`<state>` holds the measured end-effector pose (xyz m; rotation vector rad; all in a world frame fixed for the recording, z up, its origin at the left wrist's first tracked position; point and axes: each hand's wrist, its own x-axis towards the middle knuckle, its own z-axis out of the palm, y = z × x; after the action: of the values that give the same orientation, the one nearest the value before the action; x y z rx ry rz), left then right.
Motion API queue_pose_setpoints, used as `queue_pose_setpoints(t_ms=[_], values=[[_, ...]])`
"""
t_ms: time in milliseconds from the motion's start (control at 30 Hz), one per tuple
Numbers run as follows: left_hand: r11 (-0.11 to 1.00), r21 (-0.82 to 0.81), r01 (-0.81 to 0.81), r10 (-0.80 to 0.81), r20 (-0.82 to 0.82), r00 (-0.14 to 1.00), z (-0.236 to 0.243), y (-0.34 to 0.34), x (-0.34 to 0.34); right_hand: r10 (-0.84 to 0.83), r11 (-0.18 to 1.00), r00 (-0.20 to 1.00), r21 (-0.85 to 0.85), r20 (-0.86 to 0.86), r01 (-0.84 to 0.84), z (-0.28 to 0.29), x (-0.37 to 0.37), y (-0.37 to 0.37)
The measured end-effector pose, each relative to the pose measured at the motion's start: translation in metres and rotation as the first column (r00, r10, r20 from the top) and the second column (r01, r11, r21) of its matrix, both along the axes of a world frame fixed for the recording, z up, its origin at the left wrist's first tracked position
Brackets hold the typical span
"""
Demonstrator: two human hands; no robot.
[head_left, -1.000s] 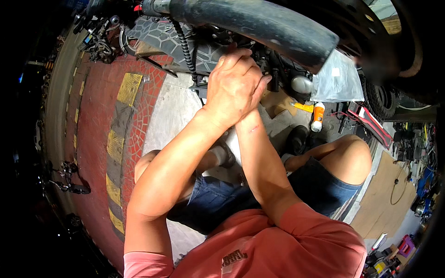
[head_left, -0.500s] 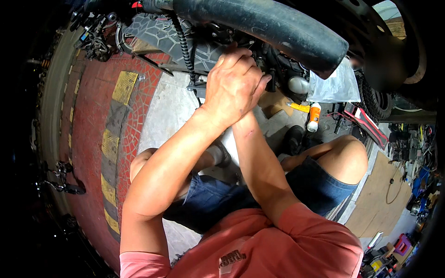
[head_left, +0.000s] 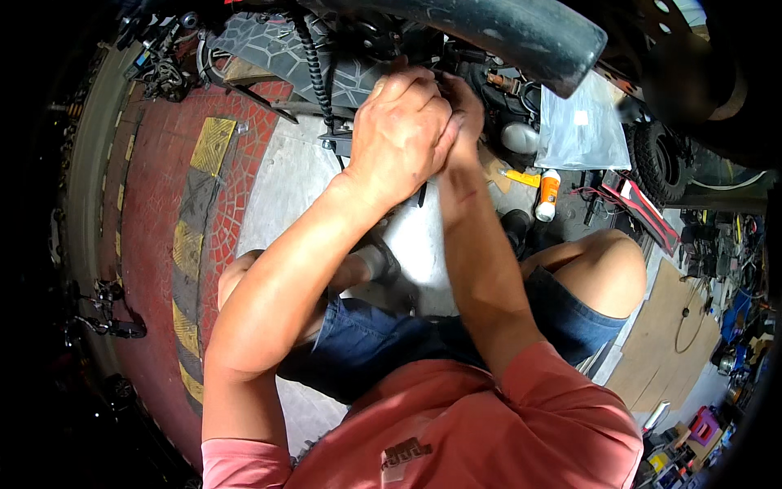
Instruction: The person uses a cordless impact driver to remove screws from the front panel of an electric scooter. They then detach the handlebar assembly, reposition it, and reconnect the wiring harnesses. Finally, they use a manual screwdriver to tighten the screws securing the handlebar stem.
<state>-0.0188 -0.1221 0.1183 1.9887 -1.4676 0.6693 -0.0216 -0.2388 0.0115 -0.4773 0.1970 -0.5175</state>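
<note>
My left hand (head_left: pixel 401 134) is closed, knuckles up, in front of the dark machinery at the top middle. Just beside it, my right hand (head_left: pixel 464 106) is bent inward and looks closed too, its fingers partly hidden behind the left. What the hands grip is covered by them. A thin dark rod end (head_left: pixel 422 194) shows below the left hand. Above both hands runs a thick black tube (head_left: pixel 521 37) with a worn surface. A black ribbed cable (head_left: pixel 314 69) hangs to the left of my hands, reaching a dark metal bracket (head_left: pixel 338 142).
On the right lie a clear plastic bag (head_left: pixel 574 134), an orange and white bottle (head_left: pixel 548 196), a yellow tube (head_left: pixel 521 177), a tyre (head_left: pixel 658 163) and a red and black device (head_left: pixel 639 212). Cardboard (head_left: pixel 664 342) covers floor farther right. A yellow and black kerb (head_left: pixel 187 253) runs along the left.
The right hand has shifted rightward, from under the left hand to beside it, and the forearms have parted. The view has tilted slightly, so the black tube sits higher.
</note>
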Motion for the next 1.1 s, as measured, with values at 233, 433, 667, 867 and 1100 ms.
queue_pose_setpoints(t_ms=[233, 433, 667, 867, 1100], values=[[0.998, -0.055, -0.001, 0.000, -0.025, 1.000, -0.003, -0.007, -0.001, -0.026, 0.989, 0.956, 0.147, 0.291, -0.018, -0.025, 0.002, 0.033], [0.999, -0.047, 0.019, -0.020, -0.022, 1.000, -0.006, -0.003, 0.002, 0.306, 0.918, 0.946, -0.233, -0.104, -0.322, 0.017, 0.027, -0.074], [0.999, -0.045, 0.005, -0.006, -0.027, 1.000, -0.004, -0.001, 0.002, 0.235, 0.971, 0.970, -0.058, 0.061, -0.232, -0.013, -0.001, -0.028], [1.000, -0.023, 0.001, -0.003, -0.073, 0.997, -0.003, -0.001, 0.000, 0.015, 0.995, 0.951, 0.086, 0.308, -0.044, -0.037, -0.009, 0.043], [0.999, -0.042, 0.009, -0.011, -0.047, 0.999, -0.006, -0.005, 0.001, -0.001, 0.992, 0.946, 0.121, 0.324, -0.040, -0.027, -0.004, 0.038]])
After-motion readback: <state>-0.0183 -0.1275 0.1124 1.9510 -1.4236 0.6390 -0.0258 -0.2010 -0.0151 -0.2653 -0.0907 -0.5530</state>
